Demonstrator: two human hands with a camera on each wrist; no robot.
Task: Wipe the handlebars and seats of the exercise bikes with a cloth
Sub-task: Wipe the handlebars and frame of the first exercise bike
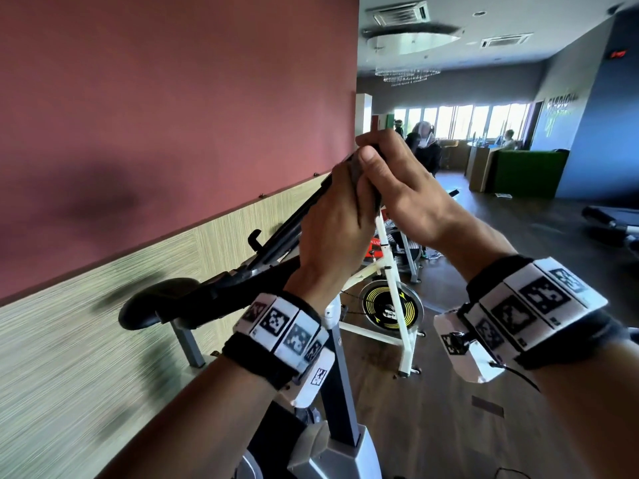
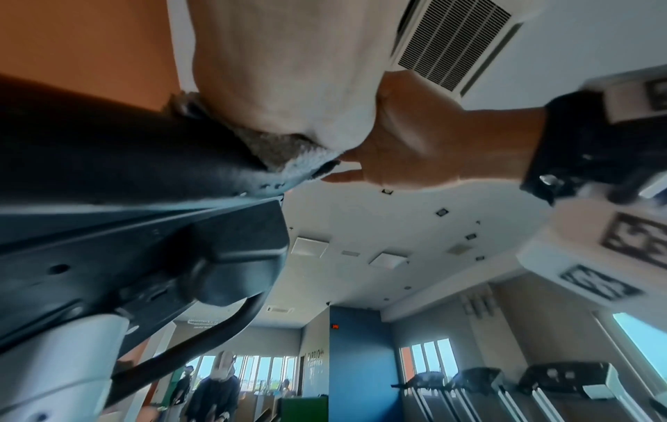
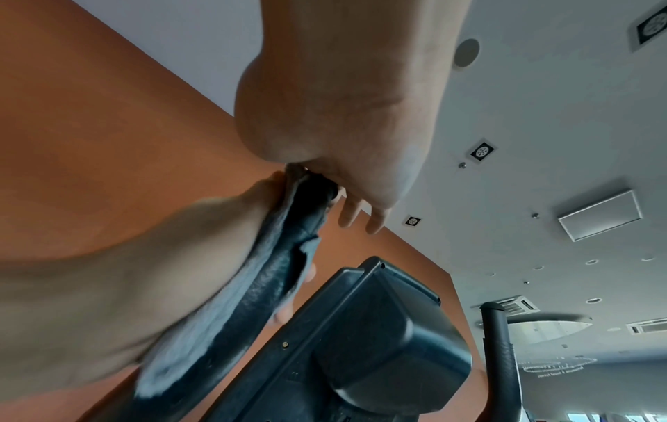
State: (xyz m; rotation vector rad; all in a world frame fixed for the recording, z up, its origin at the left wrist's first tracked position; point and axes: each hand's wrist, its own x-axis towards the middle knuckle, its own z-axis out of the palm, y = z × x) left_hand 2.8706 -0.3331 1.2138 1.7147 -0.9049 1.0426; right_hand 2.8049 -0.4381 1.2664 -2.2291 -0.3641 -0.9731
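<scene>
The black handlebar [image 1: 276,236] of the near exercise bike slopes up and away from me along the red wall. My left hand [image 1: 332,233] grips a dark grey cloth [image 1: 356,172] wrapped round the bar's upper end. My right hand [image 1: 404,191] meets it from the right, thumb and fingers pinching the cloth at the top. The left wrist view shows the cloth [image 2: 281,151] bunched between my palm and the foam-covered bar [image 2: 108,148]. In the right wrist view the cloth [image 3: 252,285] trails down along my left hand. The black seat [image 1: 152,302] sits lower left.
The bike's console [image 3: 379,328] sits just below the hands. A white spin bike with a yellow flywheel [image 1: 390,307] stands ahead on the wood floor. A person [image 1: 425,146] and a green sofa [image 1: 529,171] are far back. Treadmills [image 2: 541,382] line the right side.
</scene>
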